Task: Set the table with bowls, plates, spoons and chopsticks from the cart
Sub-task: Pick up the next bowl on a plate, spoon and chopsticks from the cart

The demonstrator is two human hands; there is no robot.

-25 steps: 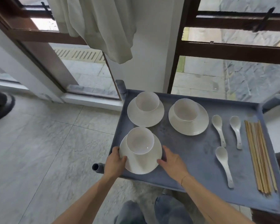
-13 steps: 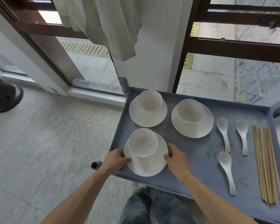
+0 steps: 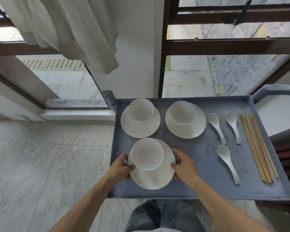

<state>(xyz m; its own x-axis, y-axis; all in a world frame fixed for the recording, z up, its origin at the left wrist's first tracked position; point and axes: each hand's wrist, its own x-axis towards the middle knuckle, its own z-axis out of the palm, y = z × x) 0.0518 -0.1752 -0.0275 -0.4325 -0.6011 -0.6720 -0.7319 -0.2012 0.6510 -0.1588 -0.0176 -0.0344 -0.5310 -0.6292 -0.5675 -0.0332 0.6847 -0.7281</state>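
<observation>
Near plate [image 3: 155, 179] gripped at both edges: left hand [image 3: 120, 166] pinching the rim at 9 o'clock, right hand [image 3: 185, 165] curled round the rim at 3 o'clock, thumbs on top, fingers apparently beneath (undersides hidden). Bowl [image 3: 147, 154] seated on the plate but shifted toward 11 o'clock, overhanging the rim on that side rather than centred. Plate over the near-left part of the blue cart tray [image 3: 199, 154]; whether lifted clear of the surface or resting on it, not certain. At 12 o'clock on the tray, two more bowl-and-plate sets, far left set [image 3: 140, 122] and far middle set [image 3: 185, 120], just beside each other. At 3 o'clock, three white spoons [image 3: 228, 163] lying apart, then a bundle of chopsticks [image 3: 258, 146] along the right edge. Step in hand, by judgement: carrying the first set off the cart. Best done level, both grips kept opposite each other, lift slow and without tilt toward 11 o'clock (loose off-centre bowl likely to slide). Dining table not in view.
</observation>
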